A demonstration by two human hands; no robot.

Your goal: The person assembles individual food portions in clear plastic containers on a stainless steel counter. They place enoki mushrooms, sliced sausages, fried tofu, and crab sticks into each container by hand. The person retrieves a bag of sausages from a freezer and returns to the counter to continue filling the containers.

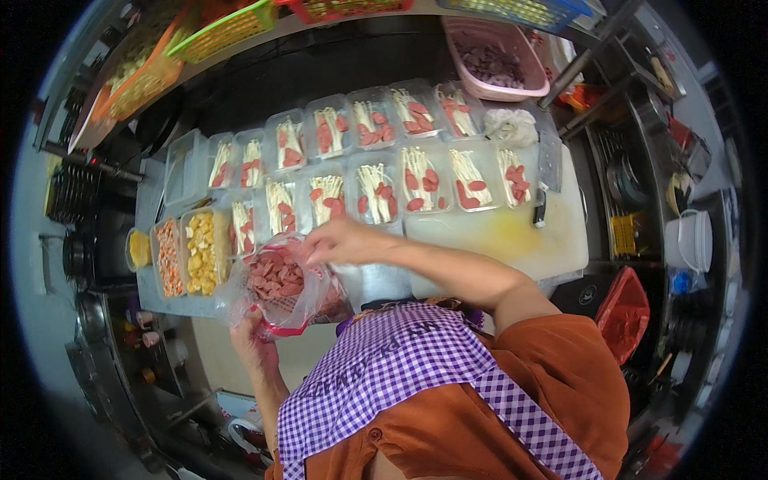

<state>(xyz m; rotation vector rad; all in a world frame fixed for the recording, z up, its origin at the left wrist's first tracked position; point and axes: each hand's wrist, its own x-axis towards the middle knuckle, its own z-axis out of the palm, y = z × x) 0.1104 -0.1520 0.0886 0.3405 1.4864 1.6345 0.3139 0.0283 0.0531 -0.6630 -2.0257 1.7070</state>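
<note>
My left hand (257, 342) grips the lower edge of a clear plastic bag (318, 288) with red printing. Its mouth gapes, and sliced red sausage (276, 275) lies inside. My right hand (336, 241) is over the bag's right rim, fingers bent and pointing down left; whether anything is pinched in them cannot be made out. Just beyond that hand is a clear plastic tray (327, 195) of enoki mushrooms with sausage slices on top. Several like trays stand in two rows, such as a back-row tray (373, 123) and a front-row tray (473, 180).
At the left stand tubs of yellow chunks (201, 252) and orange-and-white pieces (168, 258). Empty clear containers (183, 165) are stacked behind. A knife (540, 207) lies on the white cutting board (558, 240). Beyond are a cloth (510, 127), a pink basin (480, 90) and an overhead shelf of baskets (225, 33).
</note>
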